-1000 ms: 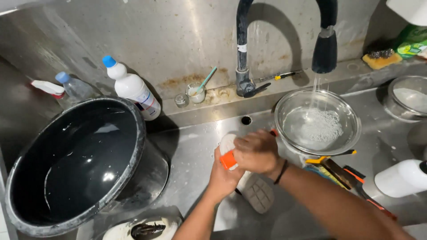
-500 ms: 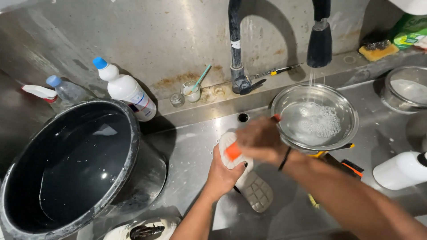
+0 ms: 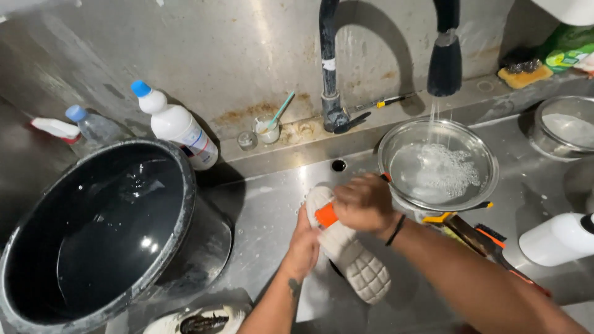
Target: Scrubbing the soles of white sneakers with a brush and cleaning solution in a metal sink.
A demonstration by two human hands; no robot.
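Hands at frame centre over a wet steel sink (image 3: 272,204): left hand (image 3: 304,244) cradles a white rubber-soled shoe (image 3: 349,256), right hand (image 3: 365,203) closed around its orange-marked end.

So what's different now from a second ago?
Not much. The right hand has slid a little over the top of the white shoe, which the left hand keeps gripping from below. Water still runs from the tap into the metal bowl. The black tub and bottles haven't moved.
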